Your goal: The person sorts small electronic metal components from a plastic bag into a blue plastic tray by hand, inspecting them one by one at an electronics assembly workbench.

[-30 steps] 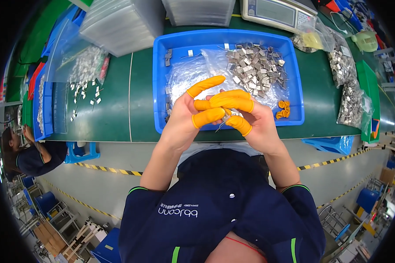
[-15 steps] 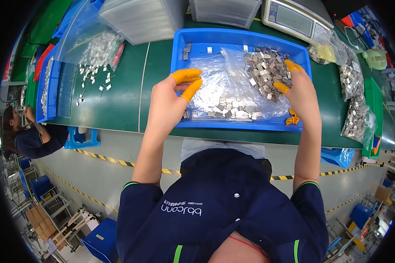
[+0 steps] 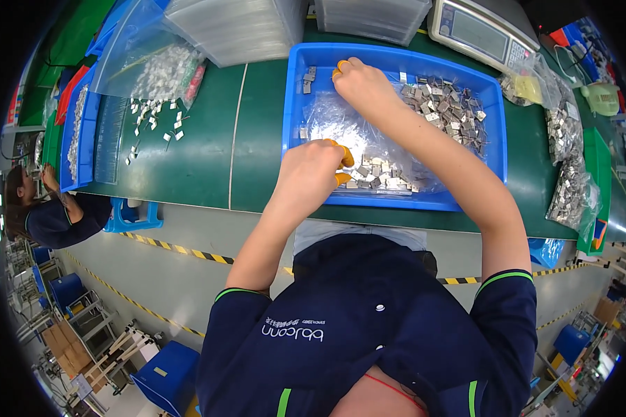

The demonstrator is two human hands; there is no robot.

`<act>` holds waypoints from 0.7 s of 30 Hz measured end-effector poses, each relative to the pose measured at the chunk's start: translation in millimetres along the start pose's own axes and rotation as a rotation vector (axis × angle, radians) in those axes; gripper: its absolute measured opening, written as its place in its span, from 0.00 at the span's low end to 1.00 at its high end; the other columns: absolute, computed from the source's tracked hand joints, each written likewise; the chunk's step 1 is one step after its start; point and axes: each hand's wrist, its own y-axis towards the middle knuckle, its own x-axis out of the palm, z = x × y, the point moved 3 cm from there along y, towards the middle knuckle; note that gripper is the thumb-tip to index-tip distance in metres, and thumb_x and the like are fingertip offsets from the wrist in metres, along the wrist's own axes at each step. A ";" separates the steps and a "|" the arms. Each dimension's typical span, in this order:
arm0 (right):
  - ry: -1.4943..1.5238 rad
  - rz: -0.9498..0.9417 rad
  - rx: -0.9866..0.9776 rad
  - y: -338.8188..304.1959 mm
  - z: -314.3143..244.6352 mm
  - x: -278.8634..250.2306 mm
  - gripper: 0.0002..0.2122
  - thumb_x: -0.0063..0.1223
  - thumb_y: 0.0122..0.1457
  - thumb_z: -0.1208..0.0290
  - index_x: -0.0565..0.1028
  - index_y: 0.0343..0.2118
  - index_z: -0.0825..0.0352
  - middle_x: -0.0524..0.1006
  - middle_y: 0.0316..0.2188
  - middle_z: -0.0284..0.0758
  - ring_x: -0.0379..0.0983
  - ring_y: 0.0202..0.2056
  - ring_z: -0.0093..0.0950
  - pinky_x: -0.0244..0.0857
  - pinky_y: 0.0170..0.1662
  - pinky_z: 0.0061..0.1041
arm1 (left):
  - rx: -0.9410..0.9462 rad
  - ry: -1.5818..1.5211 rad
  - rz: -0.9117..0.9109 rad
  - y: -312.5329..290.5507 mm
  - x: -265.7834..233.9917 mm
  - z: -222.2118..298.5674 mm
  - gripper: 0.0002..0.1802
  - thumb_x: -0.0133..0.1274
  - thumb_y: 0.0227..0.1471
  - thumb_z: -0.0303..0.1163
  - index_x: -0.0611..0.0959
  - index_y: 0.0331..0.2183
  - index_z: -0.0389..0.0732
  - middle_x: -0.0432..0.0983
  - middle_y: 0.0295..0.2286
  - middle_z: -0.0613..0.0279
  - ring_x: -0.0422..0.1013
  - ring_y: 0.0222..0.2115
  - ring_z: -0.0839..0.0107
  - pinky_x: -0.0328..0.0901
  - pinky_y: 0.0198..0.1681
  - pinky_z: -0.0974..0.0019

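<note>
A blue tray in front of me holds small flat metal-and-white parts with wire leads. My right hand reaches across to its far left, fingertips in yellow finger cots bent together; whatever they hold is hidden. A few grey parts lie beside them. Low over the left of the tray is my left hand, index finger curled and thumb apart from it, next to a near pile of parts. A larger heap fills the right side, partly behind my right forearm. Crumpled clear plastic lies under my hands.
Loose white parts and a clear bag of them lie left on the green table. Behind the tray stand clear plastic stacks and a scale. Bagged parts lie right. Another person sits far left.
My right hand has swung from the heap at the right to the tray's far left. My left hand has moved down and right, toward the near pile. The view has shifted slightly.
</note>
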 end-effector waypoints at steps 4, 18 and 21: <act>0.078 0.078 0.003 0.6 4.3 -9.7 0.04 0.51 0.41 0.78 0.74 0.23 0.69 0.72 0.27 0.37 0.71 0.33 0.32 0.70 0.33 0.26 | -0.064 -0.007 -0.213 9.2 -1.1 3.9 0.07 0.55 0.33 0.23 0.80 0.24 0.36 0.74 0.24 0.53 0.71 0.27 0.58 0.65 0.30 0.60; 1.411 0.263 0.735 -95.9 -3.0 -105.8 0.08 0.55 0.47 0.80 0.75 0.32 0.73 0.75 0.33 0.35 0.73 0.34 0.22 0.68 0.41 0.20 | 0.156 0.005 -0.306 13.3 8.6 11.7 0.09 0.56 0.34 0.25 0.76 0.23 0.33 0.72 0.25 0.52 0.68 0.30 0.54 0.64 0.34 0.59; 1.451 0.322 0.815 -115.8 -5.2 -104.4 0.08 0.54 0.48 0.81 0.74 0.33 0.74 0.75 0.33 0.36 0.73 0.33 0.24 0.68 0.41 0.21 | 0.242 0.022 -0.250 12.7 7.5 17.8 0.06 0.54 0.37 0.24 0.75 0.22 0.33 0.72 0.25 0.51 0.68 0.29 0.53 0.64 0.34 0.59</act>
